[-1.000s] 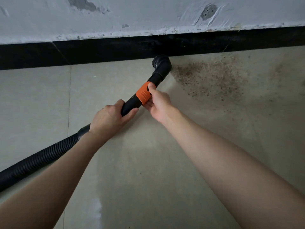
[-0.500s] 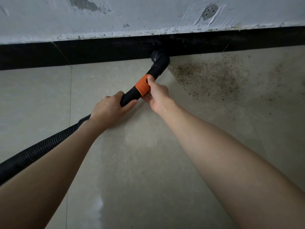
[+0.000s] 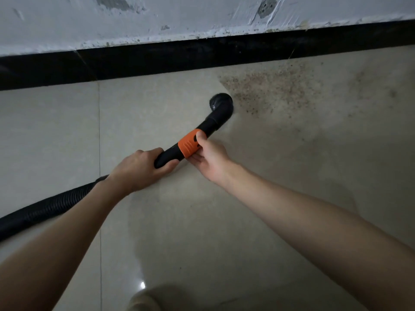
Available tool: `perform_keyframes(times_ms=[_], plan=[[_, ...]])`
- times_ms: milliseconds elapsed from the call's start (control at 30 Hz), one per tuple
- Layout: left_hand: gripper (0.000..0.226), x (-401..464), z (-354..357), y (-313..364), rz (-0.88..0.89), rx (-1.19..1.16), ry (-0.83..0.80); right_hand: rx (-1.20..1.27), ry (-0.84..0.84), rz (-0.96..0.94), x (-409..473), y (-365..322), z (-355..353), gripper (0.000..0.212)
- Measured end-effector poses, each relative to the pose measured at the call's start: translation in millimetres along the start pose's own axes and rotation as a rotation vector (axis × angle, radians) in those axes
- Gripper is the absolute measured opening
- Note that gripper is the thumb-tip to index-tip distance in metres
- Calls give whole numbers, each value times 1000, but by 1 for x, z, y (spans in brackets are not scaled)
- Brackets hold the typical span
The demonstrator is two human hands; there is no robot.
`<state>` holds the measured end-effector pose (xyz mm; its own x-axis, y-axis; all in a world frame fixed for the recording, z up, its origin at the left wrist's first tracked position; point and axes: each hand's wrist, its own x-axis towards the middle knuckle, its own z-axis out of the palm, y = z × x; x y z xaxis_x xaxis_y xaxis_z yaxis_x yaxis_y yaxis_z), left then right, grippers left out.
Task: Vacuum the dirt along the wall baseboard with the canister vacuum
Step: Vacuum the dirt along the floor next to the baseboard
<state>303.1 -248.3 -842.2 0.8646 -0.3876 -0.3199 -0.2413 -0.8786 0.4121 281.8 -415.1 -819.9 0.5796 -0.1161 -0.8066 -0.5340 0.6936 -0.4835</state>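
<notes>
A black vacuum wand with an orange collar (image 3: 188,145) ends in a round black nozzle (image 3: 221,105) that rests on the floor tile, a short way off the black baseboard (image 3: 157,59). My left hand (image 3: 140,168) grips the wand just behind the collar. My right hand (image 3: 207,157) holds the orange collar from the right, thumb on top. A patch of brown dirt (image 3: 269,88) spreads on the tile right of the nozzle, up to the baseboard. The ribbed black hose (image 3: 45,207) runs off to the lower left.
A rough grey-white wall (image 3: 179,16) with chipped paint rises above the baseboard. Beige floor tiles (image 3: 56,131) fill the view, with a grout line left of my left hand. A blurred foot or shoe (image 3: 152,297) shows at the bottom edge.
The nozzle has pulled back from the baseboard toward me, and both hands moved back with it. It now sits at the left edge of the dirt patch.
</notes>
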Motion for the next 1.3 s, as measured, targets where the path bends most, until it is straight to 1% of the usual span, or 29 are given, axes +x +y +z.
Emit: perform_keyframes(times_ms=[33, 100, 300, 433, 567, 733, 933, 1033, 1167, 1233, 1300], plan=[[40, -4, -1, 1, 26, 18, -49, 9, -10, 15, -7, 5, -7, 40], [40, -15, 0, 5, 62, 31, -89, 15, -25, 38, -19, 11, -19, 39], [41, -44, 14, 24, 131, 70, -75, 3, 6, 22, -44, 24, -56, 30], [42, -50, 24, 35, 132, 63, -96, -8, 51, -3, -49, 26, -67, 37], [42, -50, 26, 30, 75, -13, -113, -50, 60, -7, -49, 27, -56, 35], [41, -43, 13, 12, -15, -51, -44, -66, 34, -16, -39, 25, -22, 40], [41, -43, -2, -11, -81, 48, 27, -65, 13, 6, -30, 35, 4, 38], [39, -41, -2, -8, -50, 56, 37, -37, 9, -9, -28, 31, 1, 37], [39, -33, -1, 12, -37, -108, 21, -26, -19, -63, -31, 14, -11, 31], [42, -29, -3, 25, -47, -219, 31, -73, -42, -96, -34, 1, -19, 26], [42, -23, -8, 39, -55, -329, 66, -156, -24, -132, -37, -14, -29, 24]])
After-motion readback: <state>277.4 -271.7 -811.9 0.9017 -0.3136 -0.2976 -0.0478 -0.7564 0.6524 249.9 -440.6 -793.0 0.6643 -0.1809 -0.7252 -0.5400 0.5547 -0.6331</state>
